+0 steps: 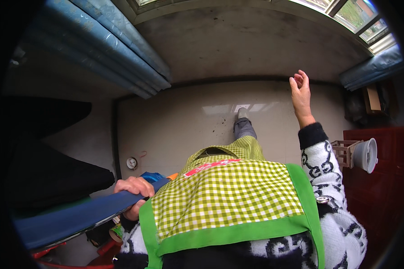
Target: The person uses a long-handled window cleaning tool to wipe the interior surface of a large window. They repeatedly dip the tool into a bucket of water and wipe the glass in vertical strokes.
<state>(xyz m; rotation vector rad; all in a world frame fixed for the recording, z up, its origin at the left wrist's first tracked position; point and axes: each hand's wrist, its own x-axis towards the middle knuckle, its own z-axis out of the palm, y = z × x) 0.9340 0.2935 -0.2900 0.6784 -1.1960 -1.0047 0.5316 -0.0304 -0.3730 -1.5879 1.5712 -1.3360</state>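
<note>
My left hand (pixel 134 193) grips the edge of a long, flat blue object (pixel 74 215), with fingers over the top and thumb below. The object slants from my side towards the lower left; its exact kind is unclear. Shiny blue material (pixel 152 177) and a bit of orange (pixel 172 176) show just beyond that hand, partly hidden by my checked apron (pixel 229 191). Out to the right, my right hand (pixel 301 94) is raised in the air above the floor. It holds nothing, and its fingers are slightly bent and apart.
Blue curtains (pixel 118 43) hang at the left, by the wall under the window (pixel 353 20). A wooden stool (pixel 346 153) and a pale basin (pixel 367 155) stand right, near a dark red surface (pixel 377 191). A small round white object (pixel 131 163) lies on the tiled floor (pixel 175 124).
</note>
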